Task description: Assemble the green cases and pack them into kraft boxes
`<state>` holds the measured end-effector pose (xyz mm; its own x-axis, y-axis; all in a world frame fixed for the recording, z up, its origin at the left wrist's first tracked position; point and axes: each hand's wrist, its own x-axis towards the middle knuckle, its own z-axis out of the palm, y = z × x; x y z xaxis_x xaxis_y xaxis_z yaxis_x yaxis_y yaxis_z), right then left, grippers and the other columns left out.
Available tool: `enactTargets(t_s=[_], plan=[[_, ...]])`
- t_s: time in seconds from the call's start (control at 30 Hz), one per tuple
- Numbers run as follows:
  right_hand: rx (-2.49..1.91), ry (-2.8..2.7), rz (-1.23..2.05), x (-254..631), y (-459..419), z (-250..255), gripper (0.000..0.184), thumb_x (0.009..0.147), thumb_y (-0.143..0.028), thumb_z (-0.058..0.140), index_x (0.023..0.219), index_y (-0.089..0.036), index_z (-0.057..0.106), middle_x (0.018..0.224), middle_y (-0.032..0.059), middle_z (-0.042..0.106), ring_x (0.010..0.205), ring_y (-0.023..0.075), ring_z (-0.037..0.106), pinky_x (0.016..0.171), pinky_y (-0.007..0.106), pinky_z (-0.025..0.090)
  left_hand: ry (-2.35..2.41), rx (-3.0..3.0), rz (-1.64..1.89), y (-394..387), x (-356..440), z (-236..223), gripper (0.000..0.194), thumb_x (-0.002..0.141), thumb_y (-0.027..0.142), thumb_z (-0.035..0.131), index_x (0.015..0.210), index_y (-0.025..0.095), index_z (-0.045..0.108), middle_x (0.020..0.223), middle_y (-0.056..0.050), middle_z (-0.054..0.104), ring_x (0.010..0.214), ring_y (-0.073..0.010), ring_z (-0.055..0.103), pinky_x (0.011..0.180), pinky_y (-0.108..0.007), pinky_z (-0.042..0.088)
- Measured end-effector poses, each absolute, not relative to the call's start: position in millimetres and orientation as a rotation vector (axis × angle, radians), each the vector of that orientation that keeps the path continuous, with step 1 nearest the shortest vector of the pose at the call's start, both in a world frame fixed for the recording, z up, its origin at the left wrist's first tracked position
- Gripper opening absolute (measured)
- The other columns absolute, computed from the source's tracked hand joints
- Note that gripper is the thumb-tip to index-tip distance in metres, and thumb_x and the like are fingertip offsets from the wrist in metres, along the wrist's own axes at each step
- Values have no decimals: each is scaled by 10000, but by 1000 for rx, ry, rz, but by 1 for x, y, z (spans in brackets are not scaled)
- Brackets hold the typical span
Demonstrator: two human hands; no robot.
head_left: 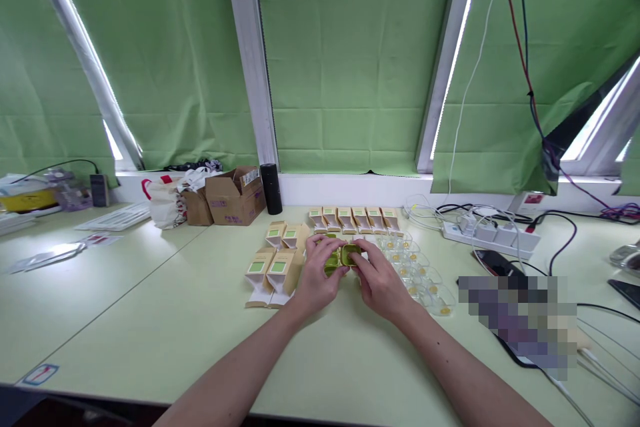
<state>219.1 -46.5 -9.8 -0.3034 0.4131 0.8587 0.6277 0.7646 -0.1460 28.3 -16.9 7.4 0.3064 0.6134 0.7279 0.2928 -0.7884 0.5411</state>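
A small green square container [351, 254], like a shallow cup or lid, is held between my two hands above the table. My left hand [320, 278] is closed, its fingertips gripping the container's left side. On the other side, my right hand [381, 280] pinches it, with fingers at its edge and over its middle. More green pieces [331, 264] show behind and beneath my left fingers, partly hidden. To the right stand rows of clear plastic cups [413, 273] with yellow spots at their bottoms. Open cream cartons [283, 270] with green labels lie left of my left hand.
A row of similar cartons [345, 219] stands at the back. Beyond are a cardboard box [235, 199], a black cylinder [271, 190] and a cloth bag [165, 203]. On the right lie a power strip [493, 240], cables, a phone [500, 267] and a blurred-out item.
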Motion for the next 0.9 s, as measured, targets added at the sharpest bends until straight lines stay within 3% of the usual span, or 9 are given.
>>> enactTargets(t_s=[0.9], plan=[[-800,-1901,-307,217,-49,-10,392,1021,-81,440,1367,-208,576,1407,194,577,1357,312,574,1062,522,586,809,2335,1525,-17,29,7,402,909,194,705,1307,239,667,1247,-104,689,1253,-322,485,1075,-536,475]])
